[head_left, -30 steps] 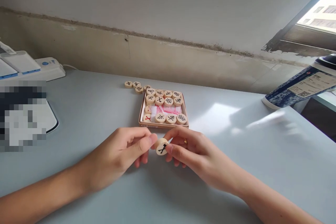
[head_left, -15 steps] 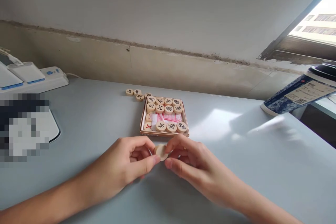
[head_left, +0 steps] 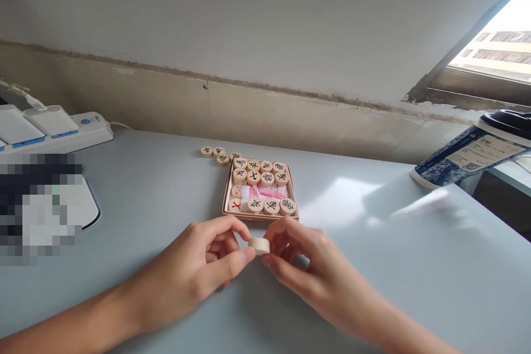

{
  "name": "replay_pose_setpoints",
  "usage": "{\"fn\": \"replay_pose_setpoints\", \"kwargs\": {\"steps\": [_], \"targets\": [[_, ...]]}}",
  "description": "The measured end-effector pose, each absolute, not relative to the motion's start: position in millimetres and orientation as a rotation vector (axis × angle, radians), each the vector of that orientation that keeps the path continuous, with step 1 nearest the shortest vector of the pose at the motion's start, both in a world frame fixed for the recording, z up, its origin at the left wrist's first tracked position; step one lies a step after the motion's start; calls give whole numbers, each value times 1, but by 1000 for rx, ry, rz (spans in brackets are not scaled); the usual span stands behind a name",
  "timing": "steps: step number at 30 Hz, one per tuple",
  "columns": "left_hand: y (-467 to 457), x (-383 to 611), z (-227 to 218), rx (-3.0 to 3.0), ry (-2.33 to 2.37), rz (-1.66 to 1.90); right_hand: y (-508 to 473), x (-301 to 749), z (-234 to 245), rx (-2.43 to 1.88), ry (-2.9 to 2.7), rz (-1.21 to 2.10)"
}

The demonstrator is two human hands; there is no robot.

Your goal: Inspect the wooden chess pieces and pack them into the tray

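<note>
One xiangqi piece (head_left: 259,246), pale wood, held between both hands just in front of an open box (head_left: 260,219), near the middle of the view. Piece lies roughly level, rim toward the viewer; whether it touches the desk (head_left: 373,276) below: cannot tell. Left hand (head_left: 215,257): thumb and forefinger pinched on the left side of the piece, opened only about as far as its thickness; remaining fingers curled under. Right hand (head_left: 296,257): forefinger at the upper right edge, thumb at the lower right, a similarly narrow gap, tips against the piece; other fingers loosely bent. Box holds two rows of four black-marked pieces (head_left: 254,177) at its far side, then a clear plastic bag (head_left: 267,192) with pink-red lines, then a near row with a red-marked piece (head_left: 235,204) at left and three more black-marked ones. Outside, by the box's far left corner, four loose pieces (head_left: 218,151) sit in a small cluster. Desk periphery: white power strip (head_left: 97,126) with plugged-in white adapters (head_left: 52,120) at far left, partly pixelated white-edged object (head_left: 89,202) in front of it; dark blue patterned cup (head_left: 450,155), black lid, printed label, at far right, below a window (head_left: 498,50).
</note>
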State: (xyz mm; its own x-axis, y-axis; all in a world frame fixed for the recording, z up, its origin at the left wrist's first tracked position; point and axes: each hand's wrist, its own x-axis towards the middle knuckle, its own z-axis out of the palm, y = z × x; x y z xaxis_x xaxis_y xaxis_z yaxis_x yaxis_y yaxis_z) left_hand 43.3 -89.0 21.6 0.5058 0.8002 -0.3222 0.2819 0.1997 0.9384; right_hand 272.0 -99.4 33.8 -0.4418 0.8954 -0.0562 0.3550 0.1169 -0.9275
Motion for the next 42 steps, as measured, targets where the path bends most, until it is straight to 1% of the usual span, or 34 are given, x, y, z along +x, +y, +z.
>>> {"fn": "replay_pose_setpoints", "kwargs": {"steps": [3, 6, 11, 16, 21, 23, 31, 36, 42], "targets": [[-89, 43, 25, 1387, 1044, 451, -102, 272, 30, -1194, -1941, 1144], [-88, 43, 25, 1410, 1067, 402, -105, 272, 26, -1171, -2002, 1073], [-87, 45, 23, 1392, 1036, 419, -109, 271, 26, -1188, -2021, 1107], [-88, 47, 18, 1343, 1001, 487, -106, 271, 34, -1097, -1926, 1220], [-88, 48, 19, 1328, 1014, 480, -102, 271, 36, -1201, -1892, 1339], [-88, 47, 20, 1337, 1029, 481, -101, 270, 34, -1238, -1894, 1327], [-88, 43, 20, 1375, 1100, 437, -105, 270, 29, -1261, -1976, 1107], [-87, 43, 20, 1383, 1084, 433, -105, 270, 27, -1210, -1964, 1137], [-81, 44, 21, 1284, 1008, 515, -103, 272, 31, -1130, -1919, 1238]]}}
